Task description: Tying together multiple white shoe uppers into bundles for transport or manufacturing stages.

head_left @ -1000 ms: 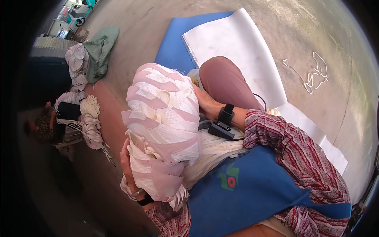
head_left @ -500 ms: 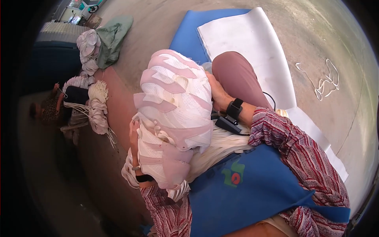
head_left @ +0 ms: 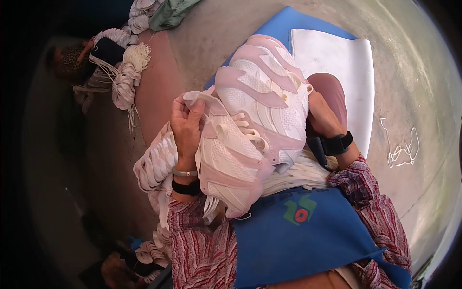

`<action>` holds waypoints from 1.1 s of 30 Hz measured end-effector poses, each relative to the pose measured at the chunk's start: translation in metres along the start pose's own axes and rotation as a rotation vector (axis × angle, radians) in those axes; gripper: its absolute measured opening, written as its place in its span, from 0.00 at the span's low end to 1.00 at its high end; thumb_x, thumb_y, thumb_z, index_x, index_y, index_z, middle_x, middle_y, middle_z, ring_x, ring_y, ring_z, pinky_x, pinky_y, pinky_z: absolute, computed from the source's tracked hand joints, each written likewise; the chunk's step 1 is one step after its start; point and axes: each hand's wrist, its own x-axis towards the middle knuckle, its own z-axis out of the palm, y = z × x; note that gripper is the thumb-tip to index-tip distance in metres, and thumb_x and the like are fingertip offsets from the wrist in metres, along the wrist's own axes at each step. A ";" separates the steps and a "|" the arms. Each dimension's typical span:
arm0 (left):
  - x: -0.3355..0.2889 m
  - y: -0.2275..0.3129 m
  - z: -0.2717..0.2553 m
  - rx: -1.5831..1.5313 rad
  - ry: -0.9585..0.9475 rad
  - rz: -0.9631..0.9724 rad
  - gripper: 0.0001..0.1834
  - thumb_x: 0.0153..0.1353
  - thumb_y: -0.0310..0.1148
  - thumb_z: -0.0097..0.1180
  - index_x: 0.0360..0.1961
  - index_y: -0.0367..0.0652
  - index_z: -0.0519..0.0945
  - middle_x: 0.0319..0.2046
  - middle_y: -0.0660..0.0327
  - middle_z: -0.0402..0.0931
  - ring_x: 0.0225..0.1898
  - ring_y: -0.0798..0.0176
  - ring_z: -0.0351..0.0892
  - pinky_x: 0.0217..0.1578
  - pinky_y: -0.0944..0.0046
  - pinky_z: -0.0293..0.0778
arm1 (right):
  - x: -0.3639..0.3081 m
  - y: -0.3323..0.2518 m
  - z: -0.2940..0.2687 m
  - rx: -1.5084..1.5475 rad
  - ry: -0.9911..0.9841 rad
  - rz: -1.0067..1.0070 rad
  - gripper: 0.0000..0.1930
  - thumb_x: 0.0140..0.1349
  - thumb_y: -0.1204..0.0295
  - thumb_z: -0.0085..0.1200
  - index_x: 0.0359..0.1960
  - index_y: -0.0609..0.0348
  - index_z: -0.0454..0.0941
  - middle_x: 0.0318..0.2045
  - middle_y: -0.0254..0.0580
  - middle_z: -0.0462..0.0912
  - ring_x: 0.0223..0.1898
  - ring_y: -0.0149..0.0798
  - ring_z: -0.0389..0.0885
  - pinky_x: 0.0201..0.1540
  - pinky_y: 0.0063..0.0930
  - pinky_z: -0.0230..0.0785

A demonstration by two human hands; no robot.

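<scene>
My left hand [head_left: 186, 131] pinches the edge of a white and pink shoe upper [head_left: 232, 166], thumb in front, with a cream lace looped through its eyelets. Against its right side leans a nested stack of similar shoe uppers [head_left: 262, 91]. My right hand [head_left: 326, 115] is closed round the right side of that stack, its fingertips partly hidden behind it. Below the uppers, a bundle of cream laces [head_left: 301, 174] lies across my lap, above the blue apron [head_left: 288, 250]. More nested uppers [head_left: 159, 161] sit beside my left forearm.
Blue sheeting [head_left: 284, 21] and a white sheet [head_left: 332, 53] lie on the floor ahead. A loose white cord [head_left: 404, 154] is at the right. Far left, another person [head_left: 70, 60] is near bundled laces [head_left: 127, 82] and a green cloth [head_left: 171, 13].
My left hand has risen into view, turning the near upper slightly away from the stack. The uppers now appear farther right. The whole view has shifted, showing more floor at the lower left.
</scene>
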 end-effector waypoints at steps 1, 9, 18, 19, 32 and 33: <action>-0.001 0.002 0.003 -0.014 0.013 -0.005 0.16 0.63 0.27 0.57 0.49 0.35 0.67 0.42 0.59 0.75 0.41 0.70 0.75 0.45 0.70 0.73 | -0.006 -0.005 0.001 -0.017 -0.004 0.010 0.27 0.73 0.54 0.33 0.62 0.65 0.65 0.57 0.42 0.72 0.54 0.33 0.68 0.57 0.27 0.59; 0.018 0.024 0.038 0.076 -0.091 0.197 0.12 0.62 0.24 0.56 0.46 0.37 0.70 0.40 0.61 0.75 0.41 0.72 0.74 0.45 0.72 0.71 | 0.000 -0.024 -0.007 -0.242 0.157 -0.083 0.23 0.71 0.62 0.35 0.55 0.67 0.72 0.47 0.39 0.79 0.45 0.32 0.73 0.50 0.25 0.65; 0.025 0.005 0.013 -0.070 -0.111 0.213 0.12 0.63 0.25 0.55 0.47 0.37 0.71 0.42 0.58 0.76 0.42 0.70 0.75 0.47 0.71 0.71 | -0.011 -0.043 0.003 -0.656 0.165 -0.392 0.19 0.64 0.70 0.45 0.52 0.71 0.72 0.37 0.49 0.82 0.37 0.35 0.79 0.44 0.27 0.70; 0.026 0.004 0.012 -0.069 -0.114 0.209 0.12 0.63 0.25 0.55 0.47 0.37 0.71 0.42 0.58 0.76 0.42 0.70 0.75 0.47 0.71 0.71 | -0.010 -0.043 0.002 -0.727 0.202 -0.386 0.19 0.63 0.70 0.46 0.52 0.71 0.72 0.39 0.51 0.82 0.38 0.36 0.79 0.44 0.27 0.70; 0.049 0.014 0.063 0.222 -0.134 0.187 0.18 0.51 0.25 0.66 0.42 0.35 0.74 0.29 0.65 0.75 0.27 0.76 0.70 0.28 0.75 0.71 | -0.060 -0.062 0.068 -0.927 -0.041 -0.771 0.49 0.44 0.41 0.65 0.63 0.62 0.63 0.63 0.57 0.59 0.65 0.56 0.58 0.66 0.48 0.48; 0.048 0.017 0.066 0.281 -0.147 0.195 0.18 0.50 0.25 0.67 0.41 0.35 0.75 0.28 0.65 0.75 0.26 0.76 0.69 0.26 0.75 0.71 | -0.062 -0.065 0.076 -1.115 -0.105 -0.776 0.52 0.44 0.38 0.64 0.64 0.63 0.61 0.65 0.55 0.56 0.67 0.55 0.55 0.68 0.49 0.45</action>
